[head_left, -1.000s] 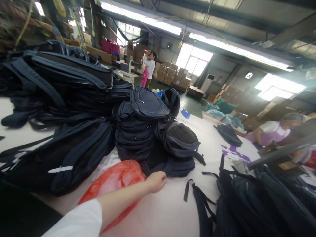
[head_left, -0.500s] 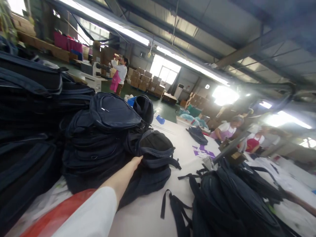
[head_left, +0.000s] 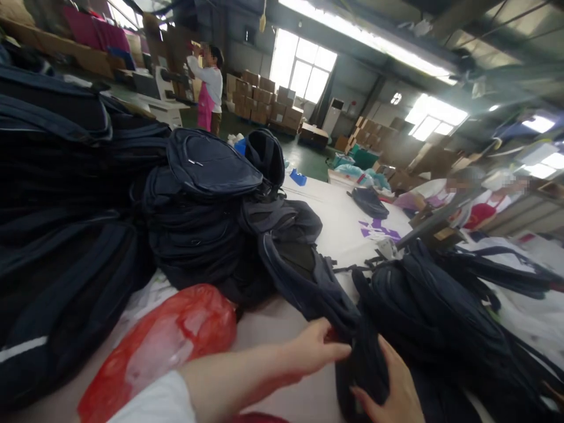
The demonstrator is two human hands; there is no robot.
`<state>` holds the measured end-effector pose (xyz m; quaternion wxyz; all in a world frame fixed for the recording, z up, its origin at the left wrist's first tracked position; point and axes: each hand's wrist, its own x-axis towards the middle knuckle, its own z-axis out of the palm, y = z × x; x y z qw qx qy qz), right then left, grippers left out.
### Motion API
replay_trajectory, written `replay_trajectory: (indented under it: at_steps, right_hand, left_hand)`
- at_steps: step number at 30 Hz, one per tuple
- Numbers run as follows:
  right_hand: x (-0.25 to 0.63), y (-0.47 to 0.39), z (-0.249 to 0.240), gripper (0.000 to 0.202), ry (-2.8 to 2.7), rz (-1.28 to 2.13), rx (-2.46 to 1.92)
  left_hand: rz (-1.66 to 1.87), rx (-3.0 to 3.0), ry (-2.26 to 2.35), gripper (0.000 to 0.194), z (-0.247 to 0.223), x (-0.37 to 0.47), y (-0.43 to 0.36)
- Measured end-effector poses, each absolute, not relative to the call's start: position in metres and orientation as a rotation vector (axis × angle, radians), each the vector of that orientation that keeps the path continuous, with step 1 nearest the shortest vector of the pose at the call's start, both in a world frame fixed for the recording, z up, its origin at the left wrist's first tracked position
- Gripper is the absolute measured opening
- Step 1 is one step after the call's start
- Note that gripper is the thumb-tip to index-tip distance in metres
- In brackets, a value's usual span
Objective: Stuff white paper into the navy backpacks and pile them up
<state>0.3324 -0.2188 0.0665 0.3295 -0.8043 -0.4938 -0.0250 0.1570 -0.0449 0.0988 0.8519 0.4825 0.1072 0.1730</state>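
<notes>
My left hand [head_left: 315,348] grips the lower edge of a dark navy backpack [head_left: 304,276] on the white table [head_left: 268,329]. This backpack lies tilted, its dark inner side partly showing. Close by on the right, my right hand [head_left: 392,385] has its thumb and fingers curled round dark fabric at the backpack's near end. Where this fabric joins the bag is hard to make out. A red plastic bag [head_left: 176,341] with whitish contents rests just beyond my left forearm.
Stacked navy backpacks [head_left: 198,217] rise ahead, and more backpacks [head_left: 57,276] fill the left side. Another heap of backpacks [head_left: 440,317] lies at right. Purple pieces [head_left: 376,230] and a blue tape dispenser [head_left: 298,177] are farther off. A person in a pink apron [head_left: 205,108] stands beyond.
My left hand has pulled the backpack from the stack towards me and to the right. My right hand has come into view on the dark fabric. The view has shifted.
</notes>
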Motion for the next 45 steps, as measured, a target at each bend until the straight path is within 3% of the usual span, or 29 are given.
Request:
replay_trajectory:
  at_steps: [2,5,7,9,11,12,15,17,21,24,26,33,39,42,45]
  right_hand:
    - [0.313,-0.203,0.073,0.092,-1.5,-0.098,-2.014]
    - [0.29,-0.192,0.091,0.057,-1.589,-0.214,-1.903]
    - [0.288,-0.191,0.101,0.03,-1.531,-0.184,-1.885]
    - [0.296,-0.195,0.105,0.022,-1.425,-0.109,-1.888]
    - [0.309,-0.202,0.105,0.025,-1.322,-0.06,-1.869]
    - [0.316,-0.207,0.105,0.026,-1.276,-0.047,-1.852]
    - [0.33,-0.219,0.103,0.025,-1.167,-0.012,-1.812]
    - [0.333,-0.224,0.105,0.026,-1.092,0.01,-1.818]
    - [0.33,-0.225,0.112,0.041,-0.792,0.013,-1.876]
    - [0.332,-0.229,0.11,0.071,-0.45,-0.03,-1.962]
    - [0.339,-0.239,0.102,0.078,-0.33,-0.052,-1.997]
    - [0.364,-0.3,0.056,0.076,-0.179,0.169,-1.972]
    - [0.357,-0.337,0.031,0.056,0.077,0.4,-1.801]
    - [0.353,-0.351,0.03,0.047,0.114,0.412,-1.712]
    - [0.353,-0.356,0.035,0.053,0.106,0.539,-1.583]
  left_hand:
    - [0.239,0.938,0.045,0.076,0.114,0.134,-0.074]
    - [0.078,1.024,-0.092,0.087,0.133,0.105,-0.086]
    - [0.049,1.258,-0.161,0.079,0.146,0.089,-0.077]
    - [0.088,1.515,-0.297,0.05,0.158,0.075,-0.059]
    - [0.279,1.708,-0.303,0.024,0.164,0.065,-0.035]
    - [0.426,1.798,-0.208,0.022,0.164,0.062,-0.022]
    - [0.698,2.126,0.264,0.042,0.143,0.063,0.012]
    - [0.517,2.312,0.302,0.05,0.12,0.072,0.025]
    - [0.354,2.408,0.15,0.021,0.093,0.094,0.017]
    - [0.581,2.438,0.252,0.027,0.095,0.107,-0.01]
    - [0.671,2.462,0.298,0.029,0.098,0.115,-0.034]
    - [0.401,2.611,0.03,0.036,0.083,0.137,-0.108]
    - [0.116,2.437,-0.222,0.072,0.065,0.14,-0.127]
    - [0.06,2.371,-0.248,0.069,0.052,0.14,-0.13]
    - [-0.071,2.336,-0.273,0.062,0.039,0.141,-0.135]
